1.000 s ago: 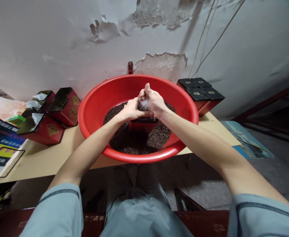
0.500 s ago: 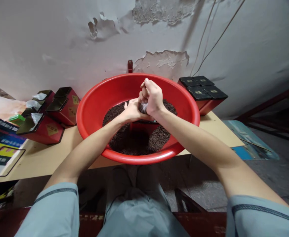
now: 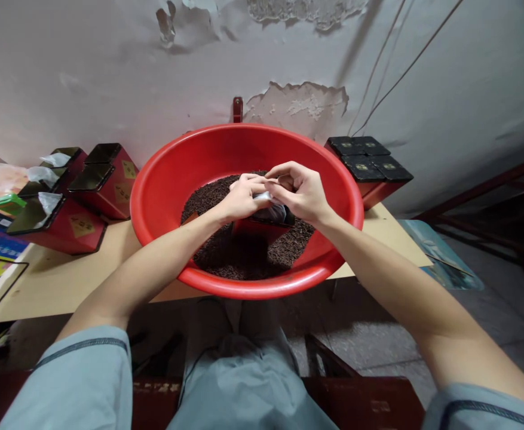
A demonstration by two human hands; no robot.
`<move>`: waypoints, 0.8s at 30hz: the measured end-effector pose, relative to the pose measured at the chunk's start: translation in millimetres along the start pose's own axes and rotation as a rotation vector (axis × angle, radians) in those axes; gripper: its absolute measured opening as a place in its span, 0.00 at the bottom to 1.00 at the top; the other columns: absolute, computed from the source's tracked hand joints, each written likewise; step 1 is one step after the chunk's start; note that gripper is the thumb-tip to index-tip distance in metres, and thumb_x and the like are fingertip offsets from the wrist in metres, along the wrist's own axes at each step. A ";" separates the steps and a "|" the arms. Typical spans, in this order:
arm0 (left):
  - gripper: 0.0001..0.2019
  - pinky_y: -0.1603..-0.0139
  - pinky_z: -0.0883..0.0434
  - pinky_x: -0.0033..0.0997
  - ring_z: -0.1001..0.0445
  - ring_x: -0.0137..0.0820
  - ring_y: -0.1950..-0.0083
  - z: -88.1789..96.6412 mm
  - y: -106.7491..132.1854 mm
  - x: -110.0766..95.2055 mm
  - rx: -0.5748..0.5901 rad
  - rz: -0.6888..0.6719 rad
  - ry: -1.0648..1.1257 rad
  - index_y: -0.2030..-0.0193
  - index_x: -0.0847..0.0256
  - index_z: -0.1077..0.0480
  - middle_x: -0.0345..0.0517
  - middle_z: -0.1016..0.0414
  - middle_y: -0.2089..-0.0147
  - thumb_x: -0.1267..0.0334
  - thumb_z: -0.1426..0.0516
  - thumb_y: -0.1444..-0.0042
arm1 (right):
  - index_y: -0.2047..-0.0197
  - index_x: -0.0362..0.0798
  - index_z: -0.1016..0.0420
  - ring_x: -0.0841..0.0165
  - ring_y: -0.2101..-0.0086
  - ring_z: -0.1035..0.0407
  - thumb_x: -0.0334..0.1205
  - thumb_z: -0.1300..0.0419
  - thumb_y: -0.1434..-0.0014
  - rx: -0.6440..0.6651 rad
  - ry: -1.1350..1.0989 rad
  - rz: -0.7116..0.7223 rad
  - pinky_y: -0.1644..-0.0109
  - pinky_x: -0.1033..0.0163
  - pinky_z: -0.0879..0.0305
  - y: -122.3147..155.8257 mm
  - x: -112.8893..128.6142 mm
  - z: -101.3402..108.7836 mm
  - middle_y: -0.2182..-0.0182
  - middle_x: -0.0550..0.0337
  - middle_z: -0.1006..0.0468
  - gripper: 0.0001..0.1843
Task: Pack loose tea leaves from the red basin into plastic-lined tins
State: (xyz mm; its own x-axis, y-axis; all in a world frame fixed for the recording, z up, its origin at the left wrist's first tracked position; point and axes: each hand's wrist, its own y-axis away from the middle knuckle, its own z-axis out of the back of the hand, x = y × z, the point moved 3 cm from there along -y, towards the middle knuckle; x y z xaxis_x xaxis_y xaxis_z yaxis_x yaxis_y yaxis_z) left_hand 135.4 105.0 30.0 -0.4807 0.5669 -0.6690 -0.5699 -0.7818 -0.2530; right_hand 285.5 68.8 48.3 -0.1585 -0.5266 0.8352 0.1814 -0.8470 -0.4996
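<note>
The worktop (image 3: 387, 236) carries a red basin (image 3: 244, 291), with red tins (image 3: 80, 226) at nine o'clock and black-topped tins (image 3: 369, 162) near two. Dark granules (image 3: 288, 246) surround another tin (image 3: 258, 232) about the basin's centre. Above it, my left hand (image 3: 240, 198) and right hand (image 3: 307, 192) curl nearly closed, fingers apparently pinching the plastic bag (image 3: 276, 213) in its mouth, though knuckles hide the grip.

And it's one camera, up on my own head, tipped forward and down past my lap (image 3: 244, 388)! My left hand (image 3: 242, 198) and right hand (image 3: 304, 192) sit near, mid-frame, over the red basin (image 3: 248, 290); the wall (image 3: 109, 77) faces me up top, and this wide look catches tins (image 3: 76, 230) far left!
</note>
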 end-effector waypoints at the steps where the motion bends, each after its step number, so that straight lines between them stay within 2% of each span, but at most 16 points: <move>1: 0.08 0.24 0.43 0.52 0.35 0.44 0.31 -0.3 1.0 -1.4 0.011 -0.018 -0.017 0.56 0.49 0.15 0.36 0.19 0.36 0.58 0.38 0.38 | 0.57 0.53 0.22 0.70 0.77 0.43 0.61 0.29 0.41 0.008 0.089 0.035 0.71 0.61 0.41 0.9 1.9 3.8 0.80 0.70 0.41 0.21; 2: 0.09 0.24 0.44 0.54 0.36 0.45 0.30 -0.9 1.9 -2.5 0.014 -0.025 -0.033 0.55 0.48 0.15 0.35 0.20 0.34 0.58 0.38 0.37 | 0.56 0.53 0.22 0.69 0.76 0.41 0.59 0.30 0.39 0.015 0.185 0.072 0.68 0.60 0.37 0.5 4.3 7.2 0.79 0.69 0.40 0.19; 4: 0.10 0.25 0.46 0.57 0.37 0.46 0.30 -2.6 3.4 -4.1 0.000 0.002 -0.068 0.54 0.48 0.15 0.35 0.22 0.32 0.59 0.39 0.35 | 0.55 0.53 0.22 0.64 0.70 0.32 0.58 0.31 0.38 0.014 0.374 0.116 0.59 0.56 0.31 -3.0 8.9 13.7 0.74 0.63 0.31 0.19; 6: 0.11 0.25 0.48 0.59 0.38 0.47 0.29 -5.0 4.4 -6.4 -0.016 0.037 -0.113 0.53 0.48 0.15 0.36 0.21 0.32 0.61 0.40 0.34 | 0.56 0.52 0.22 0.57 0.61 0.25 0.61 0.30 0.38 -0.003 0.499 0.059 0.52 0.51 0.28 -8.9 9.8 20.7 0.66 0.54 0.24 0.21; 7: 0.12 0.25 0.49 0.60 0.38 0.47 0.28 -6.4 4.8 -8.1 -0.019 0.045 -0.129 0.53 0.48 0.15 0.37 0.22 0.32 0.63 0.41 0.35 | 0.59 0.51 0.23 0.55 0.60 0.23 0.63 0.30 0.39 0.001 0.510 -0.016 0.52 0.50 0.26 -11.8 8.0 23.6 0.65 0.52 0.22 0.23; 9: 0.14 0.26 0.50 0.61 0.39 0.48 0.28 -8.4 5.4 -11.3 -0.021 0.049 -0.146 0.52 0.49 0.15 0.39 0.21 0.34 0.65 0.42 0.36 | 0.65 0.51 0.26 0.55 0.65 0.22 0.64 0.29 0.41 0.055 0.436 -0.209 0.59 0.50 0.25 -15.4 0.8 25.8 0.72 0.53 0.24 0.25; 11: 0.16 0.26 0.50 0.62 0.38 0.49 0.29 -9.2 6.1 -13.5 -0.027 0.049 -0.141 0.52 0.49 0.14 0.41 0.20 0.35 0.66 0.43 0.36 | 0.71 0.52 0.29 0.59 0.75 0.26 0.62 0.26 0.43 0.123 0.280 -0.376 0.69 0.53 0.26 -14.5 -7.1 23.4 0.80 0.58 0.28 0.25; 13: 0.18 0.27 0.51 0.63 0.37 0.49 0.30 -9.1 6.6 -14.0 -0.036 0.051 -0.132 0.50 0.48 0.14 0.41 0.19 0.35 0.68 0.45 0.36 | 0.73 0.52 0.30 0.62 0.79 0.29 0.57 0.22 0.47 0.152 0.125 -0.469 0.76 0.56 0.28 -10.7 -11.6 20.0 0.83 0.60 0.28 0.25; 15: 0.19 0.27 0.51 0.64 0.38 0.49 0.30 -9.1 6.6 -13.6 -0.031 0.038 -0.127 0.48 0.46 0.15 0.40 0.20 0.34 0.68 0.45 0.36 | 0.72 0.52 0.30 0.64 0.80 0.30 0.53 0.19 0.52 0.152 0.050 -0.490 0.79 0.57 0.30 -6.3 -11.4 18.8 0.81 0.59 0.26 0.25; 17: 0.17 0.28 0.50 0.63 0.38 0.49 0.31 -8.9 5.9 -12.3 -0.021 0.019 -0.119 0.49 0.45 0.15 0.39 0.20 0.34 0.65 0.44 0.34 | 0.72 0.51 0.28 0.65 0.79 0.30 0.51 0.19 0.53 0.172 0.117 -0.395 0.79 0.58 0.31 -4.2 -5.0 20.8 0.80 0.58 0.24 0.23; 19: 0.14 0.28 0.47 0.61 0.37 0.49 0.32 -8.5 4.5 -11.0 0.000 -0.009 -0.103 0.52 0.46 0.14 0.39 0.18 0.37 0.61 0.42 0.33 | 0.73 0.51 0.26 0.65 0.75 0.29 0.51 0.22 0.49 0.243 0.284 -0.166 0.74 0.58 0.30 -4.7 7.0 23.9 0.76 0.57 0.22 0.19; 22: 0.10 0.28 0.43 0.56 0.35 0.48 0.33 -6.0 2.0 -9.8 0.057 -0.071 -0.065 0.59 0.50 0.13 0.41 0.15 0.42 0.57 0.39 0.35 | 0.73 0.53 0.24 0.65 0.69 0.27 0.53 0.32 0.39 0.438 0.498 0.167 0.62 0.54 0.27 -5.8 22.3 27.7 0.68 0.55 0.19 0.16; 24: 0.10 0.27 0.41 0.53 0.34 0.47 0.33 -2.1 1.1 -8.8 0.107 -0.104 -0.029 0.60 0.51 0.13 0.42 0.15 0.42 0.56 0.38 0.36 | 0.72 0.56 0.23 0.65 0.69 0.30 0.55 0.37 0.34 0.567 0.593 0.252 0.58 0.53 0.27 -6.9 23.7 30.8 0.67 0.56 0.19 0.17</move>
State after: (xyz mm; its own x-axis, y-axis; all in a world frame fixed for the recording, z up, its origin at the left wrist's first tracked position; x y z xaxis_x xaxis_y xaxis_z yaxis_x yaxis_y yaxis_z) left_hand 140.4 98.6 34.1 -0.4340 0.6517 -0.6220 -0.6844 -0.6875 -0.2427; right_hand 310.4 64.4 78.7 -0.5006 -0.7790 0.3776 0.7120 -0.6186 -0.3321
